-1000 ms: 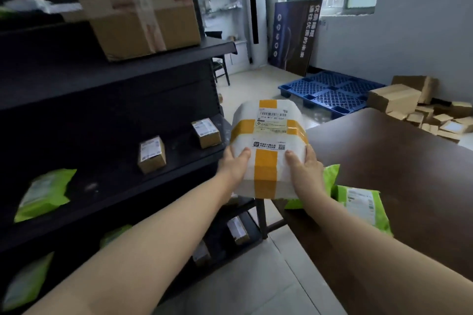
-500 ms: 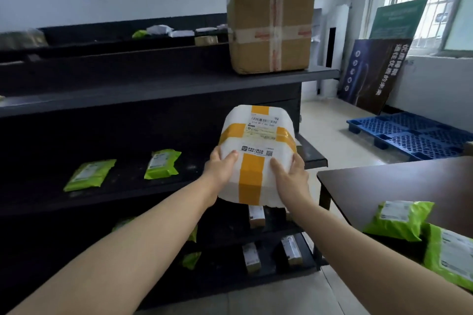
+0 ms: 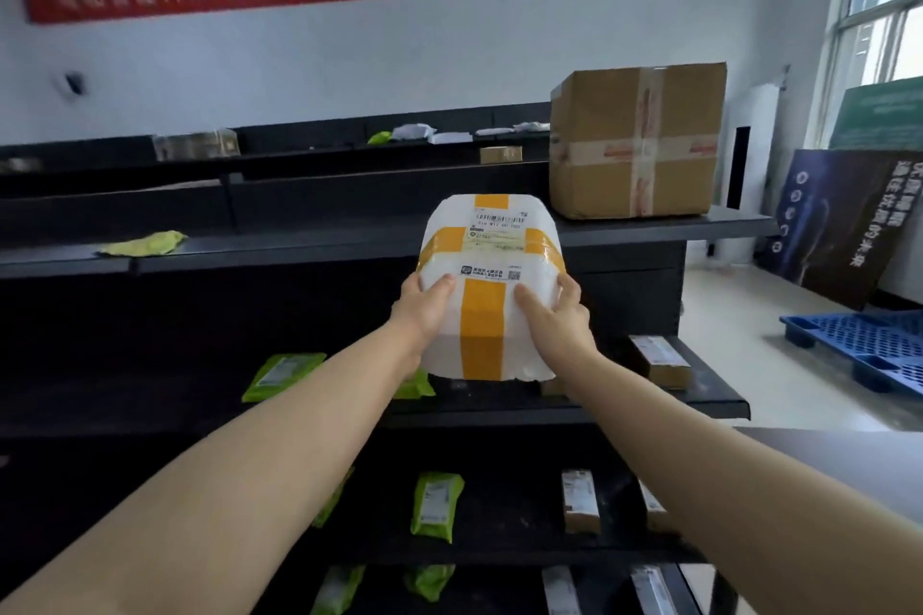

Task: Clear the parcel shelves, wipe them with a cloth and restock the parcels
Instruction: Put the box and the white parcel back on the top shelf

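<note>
I hold a white parcel (image 3: 492,285) crossed with orange tape and bearing a shipping label, raised in front of the black shelf unit (image 3: 649,235). My left hand (image 3: 424,310) grips its left side with the thumb on the front face. My right hand (image 3: 559,315) grips the right side the same way. The parcel hangs in the air level with the upper shelf board, just left of a big brown carton (image 3: 637,140) that stands on that board. Green mailer bags (image 3: 282,375) and small brown boxes (image 3: 659,360) lie on the lower shelves.
A flat green bag (image 3: 145,242) lies on the upper shelf at the left. A second shelf row behind holds more parcels (image 3: 414,132). A dark table corner (image 3: 849,459) sits at the right, a blue pallet (image 3: 859,345) and leaning signboards (image 3: 839,220) beyond it.
I have turned left from the table toward the shelves and lifted the white parcel higher, from mid-shelf level up to the upper shelf board. Both hands keep the same grip.
</note>
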